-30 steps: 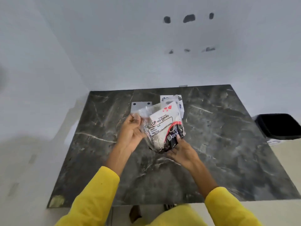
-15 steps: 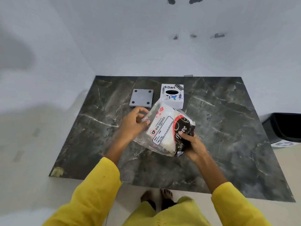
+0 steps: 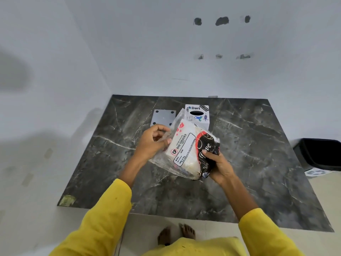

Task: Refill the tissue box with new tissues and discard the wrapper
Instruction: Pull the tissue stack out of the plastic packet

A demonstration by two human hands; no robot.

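I hold a tissue pack (image 3: 186,152) above the dark marble table (image 3: 258,163). It is a clear plastic wrapper with a white "BIG TISSUES" label and a black and red end. My right hand (image 3: 216,167) grips the black end from below. My left hand (image 3: 152,143) pinches the loose clear plastic at the pack's other end. Behind the pack stands the white tissue box (image 3: 198,115), upright, with a dark oval slot on top and stickers. Its lower left part is hidden by the wrapper.
A flat grey square plate (image 3: 162,118) with corner holes lies left of the box. A black bin (image 3: 321,154) stands on the floor off the table's right edge. White walls close the far and left sides. My bare feet (image 3: 177,234) show below the table's near edge.
The pack has turned from upright to slanted, black end toward my right hand. My right hand now wraps that end; my left hand has shifted along the clear plastic.
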